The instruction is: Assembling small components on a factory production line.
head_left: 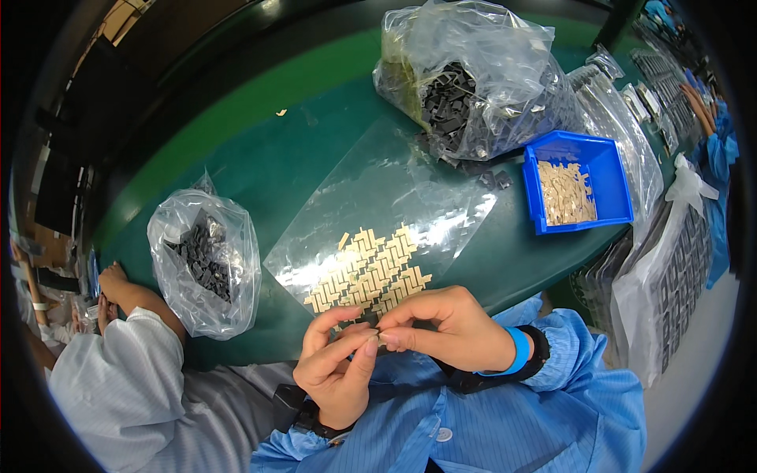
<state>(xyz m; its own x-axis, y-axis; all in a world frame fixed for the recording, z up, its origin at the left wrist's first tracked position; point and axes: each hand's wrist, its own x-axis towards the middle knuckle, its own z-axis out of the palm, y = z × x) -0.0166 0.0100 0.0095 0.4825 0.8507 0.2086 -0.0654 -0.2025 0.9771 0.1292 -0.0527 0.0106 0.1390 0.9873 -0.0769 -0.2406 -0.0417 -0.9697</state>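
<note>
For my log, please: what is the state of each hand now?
Left hand: closed, pinching a small piece, partly hidden.
Right hand: closed, pinching the same piece.

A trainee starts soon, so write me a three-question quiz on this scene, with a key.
1. True or false: the blue bin holds black pieces.
2. Multiple choice: the rows of tan pieces lie on A) a folded cloth, B) a clear sheet, C) a wooden tray.
3. Short answer: which hand has the bright blue wristband at its wrist?

Key: 1. False, its pieces are tan. 2. B. 3. The right hand.
</note>
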